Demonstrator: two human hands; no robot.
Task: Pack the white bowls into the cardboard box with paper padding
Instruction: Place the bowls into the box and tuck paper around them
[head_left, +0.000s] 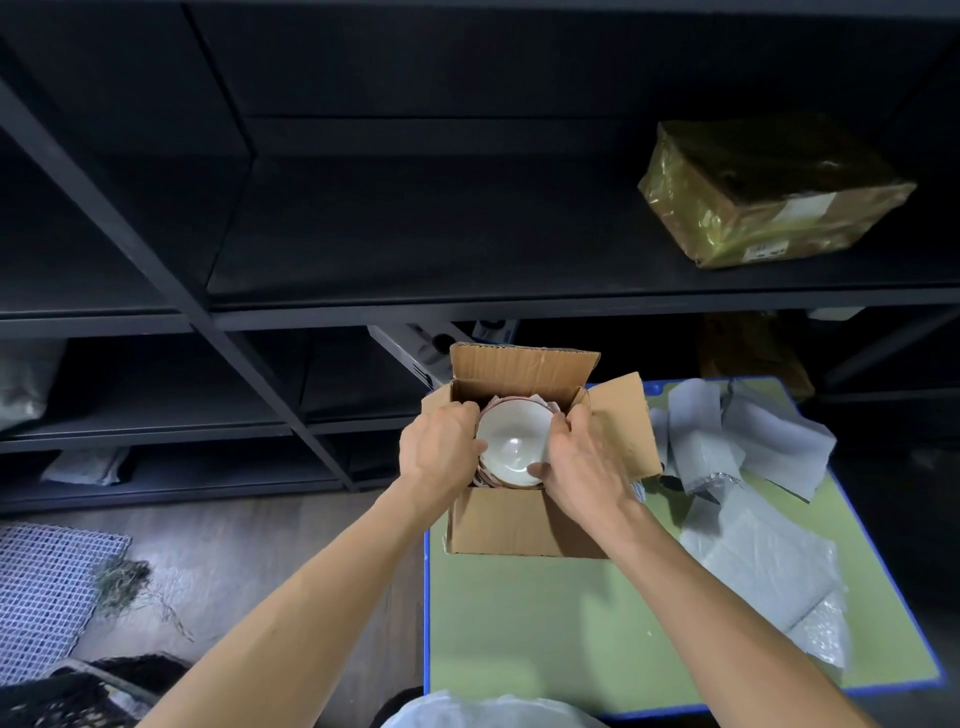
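White bowl (514, 441) in cardboard box (519, 525) — left hand (441, 449), right hand (584, 467) grip rim.

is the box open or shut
Open. The box has its back flap standing up and right flap splayed out; the bowl shows inside, gripped by the left hand and right hand.

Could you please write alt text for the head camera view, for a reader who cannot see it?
A person's left hand and right hand grip a round white ceramic bowl inside an open brown cardboard box, paper showing around it. The box stands on a green blue-edged table beside loose grey padding sheets; dark shelving behind holds a tape-wrapped parcel.
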